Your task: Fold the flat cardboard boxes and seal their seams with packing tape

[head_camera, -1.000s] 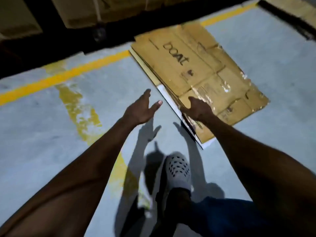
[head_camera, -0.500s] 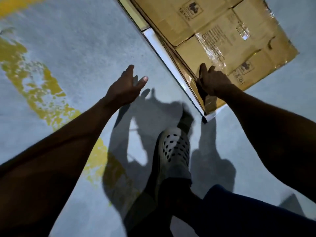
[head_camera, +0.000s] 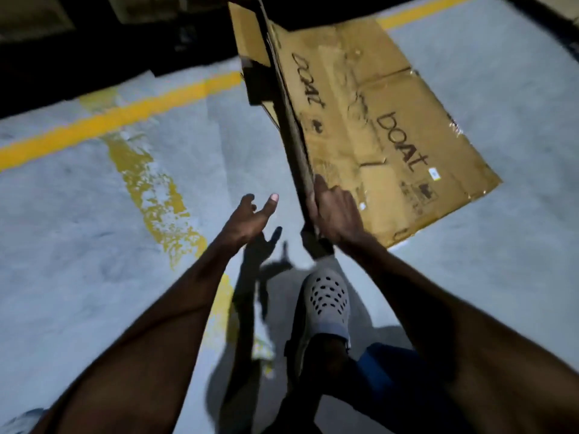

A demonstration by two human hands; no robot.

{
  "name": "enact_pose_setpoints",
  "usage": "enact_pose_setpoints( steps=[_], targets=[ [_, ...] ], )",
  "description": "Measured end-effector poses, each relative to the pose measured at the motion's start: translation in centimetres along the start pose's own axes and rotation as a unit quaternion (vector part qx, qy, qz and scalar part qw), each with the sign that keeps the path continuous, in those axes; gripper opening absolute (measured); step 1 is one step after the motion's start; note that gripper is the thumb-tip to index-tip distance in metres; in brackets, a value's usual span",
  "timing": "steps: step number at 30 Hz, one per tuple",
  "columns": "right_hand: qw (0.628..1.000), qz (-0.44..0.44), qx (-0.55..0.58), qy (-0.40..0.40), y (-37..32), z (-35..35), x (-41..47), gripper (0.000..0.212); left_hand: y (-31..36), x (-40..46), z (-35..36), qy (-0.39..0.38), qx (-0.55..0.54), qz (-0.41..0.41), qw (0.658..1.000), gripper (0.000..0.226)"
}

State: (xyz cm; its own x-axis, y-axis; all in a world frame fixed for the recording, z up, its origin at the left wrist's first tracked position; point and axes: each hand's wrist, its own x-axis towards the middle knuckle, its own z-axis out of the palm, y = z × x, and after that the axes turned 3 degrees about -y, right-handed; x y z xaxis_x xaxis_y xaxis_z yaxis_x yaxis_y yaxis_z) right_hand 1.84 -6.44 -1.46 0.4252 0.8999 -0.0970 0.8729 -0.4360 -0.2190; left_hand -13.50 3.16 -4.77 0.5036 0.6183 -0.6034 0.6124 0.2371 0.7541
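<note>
On grey floor: flattened cardboard box (head_camera: 369,120), "boat" scrawled, right hand (head_camera: 333,214) gripping edge.

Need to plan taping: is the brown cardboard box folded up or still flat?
Still flat: brown cardboard box is a collapsed sheet, right hand gripping its edge.

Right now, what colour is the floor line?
Yellow, on grey floor; the line shows best in the head view.

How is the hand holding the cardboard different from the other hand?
The right hand grips the edge of the flattened cardboard; the left hand holds nothing. The right hand's fingers curl round that edge, while the left hand's fingers are spread and relaxed. The right hand touches the cardboard; the left hand hangs in the air beside it, apart from it. Both reach forward over the grey floor.
</note>
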Motion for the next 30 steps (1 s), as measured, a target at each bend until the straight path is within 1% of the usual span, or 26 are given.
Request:
enact_pose_setpoints(
  steps=[2,4,6,8,10,11,12,13,15,16,17,19,20,21,22,23,24,25,26,27,28,29,30],
  targets=[
    [0.992,-0.034,0.115,0.030,-4.4,-1.8,-3.4,0.032,1.9,-3.8,-1.9,0.000,-0.062,-0.025,0.998,0.090],
    [0.972,-0.068,0.213,0.076,-8.9,-3.4,-6.6,0.033,3.2,-7.6,-4.1,-0.011,-0.102,-0.025,0.994,0.094],
    [0.955,-0.056,0.271,0.110,-12.7,-4.8,-8.7,0.028,3.8,-11.6,-6.7,-0.006,-0.129,-0.002,0.992,0.084],
    [0.935,-0.042,0.330,0.125,-16.1,-6.3,-10.4,0.029,3.8,-15.9,-9.6,0.023,-0.154,-0.001,0.988,0.076],
    [0.922,-0.051,0.362,0.128,-19.1,-7.4,-12.2,0.038,3.7,-20.1,-12.2,0.020,-0.154,-0.012,0.988,0.081],
    [0.917,-0.061,0.372,0.126,-20.7,-7.7,-13.1,0.041,3.6,-21.9,-13.3,0.010,-0.150,-0.015,0.988,0.089],
    [0.915,-0.066,0.379,0.122,-22.2,-8.0,-14.1,0.042,3.3,-23.6,-14.4,0.005,-0.143,-0.016,0.990,0.091],
    [0.912,-0.066,0.386,0.120,-23.7,-8.3,-15.0,0.044,2.7,-25.1,-15.5,0.016,-0.141,-0.012,0.990,0.087],
    [0.904,-0.050,0.408,0.116,-26.2,-8.7,-16.9,0.049,0.7,-27.6,-17.7,0.083,-0.167,-0.006,0.982,0.078],
    [0.897,-0.038,0.424,0.117,-27.2,-8.9,-18.0,0.050,-0.4,-28.6,-18.9,0.133,-0.198,-0.003,0.971,0.072],
    [0.890,-0.025,0.439,0.118,-28.0,-8.8,-19.0,0.051,-1.3,-29.6,-20.1,0.184,-0.217,0.004,0.959,0.060],
    [0.875,0.018,0.470,0.114,-29.4,-8.4,-20.9,0.045,-2.9,-31.9,-22.5,0.275,-0.177,0.013,0.945,0.025],
    [0.865,0.048,0.486,0.114,-30.2,-8.3,-21.5,0.039,-3.5,-32.8,-23.6,0.309,-0.144,0.017,0.940,0.018],
    [0.856,0.074,0.500,0.109,-31.1,-8.7,-22.0,0.031,-4.2,-33.4,-24.4,0.330,-0.117,0.022,0.936,0.019],
    [0.848,0.098,0.514,0.088,-32.1,-9.5,-22.0,0.019,-4.8,-34.0,-25.0,0.341,-0.089,0.030,0.935,0.022],
    [0.841,0.118,0.524,0.055,-33.1,-10.5,-21.6,0.021,-5.2,-34.4,-25.5,0.345,-0.056,0.038,0.936,0.024],
    [0.844,0.126,0.522,0.015,-34.1,-11.4,-20.8,0.043,-5.6,-34.8,-25.8,0.341,-0.016,0.042,0.939,0.026],
    [0.856,0.114,0.503,-0.024,-35.0,-12.3,-19.7,0.063,-5.9,-35.0,-26.0,0.336,0.026,0.046,0.940,0.027],
    [0.876,0.095,0.469,-0.050,-36.1,-13.0,-18.5,0.079,-6.1,-35.3,-26.3,0.327,0.058,0.054,0.942,0.027],
    [0.904,0.076,0.415,-0.065,-37.1,-13.3,-17.1,0.095,-6.2,-35.6,-26.6,0.321,0.078,0.062,0.942,0.027],
    [0.933,0.053,0.350,-0.071,-38.0,-13.5,-15.5,0.109,-6.3,-35.9,-26.8,0.317,0.093,0.068,0.942,0.027],
    [0.957,0.027,0.278,-0.081,-38.9,-13.6,-13.9,0.119,-6.4,-36.2,-27.0,0.312,0.106,0.072,0.941,0.025],
    [0.974,-0.001,0.203,-0.096,-39.7,-13.6,-12.5,0.123,-6.6,-36.5,-27.0,0.309,0.117,0.077,0.941,0.023]
  ],
)
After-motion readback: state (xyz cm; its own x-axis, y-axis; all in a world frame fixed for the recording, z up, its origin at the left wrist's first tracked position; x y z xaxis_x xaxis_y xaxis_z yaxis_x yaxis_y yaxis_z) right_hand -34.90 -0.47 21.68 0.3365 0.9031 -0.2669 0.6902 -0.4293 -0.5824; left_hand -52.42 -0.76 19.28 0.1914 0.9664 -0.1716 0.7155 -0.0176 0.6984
